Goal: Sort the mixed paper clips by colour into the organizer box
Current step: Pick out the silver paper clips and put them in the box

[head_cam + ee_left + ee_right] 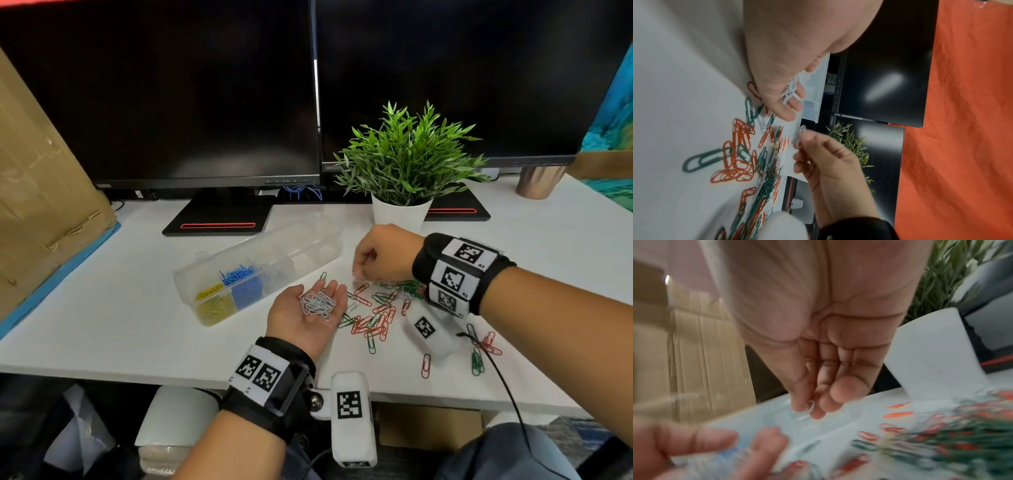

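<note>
The left hand (310,310) lies flat, palm up, carrying white clips (318,305); the right hand (380,253) pinches one white clip (800,134) above. A tilt may spill them beside the organizer box (260,270).

left hand (307,315) palm-up, right hand (383,253) pinching — fingers curled

Black wrist straps (460,274) carry square black-and-white markers — white camera pods (352,418) too (cabled).
</note>
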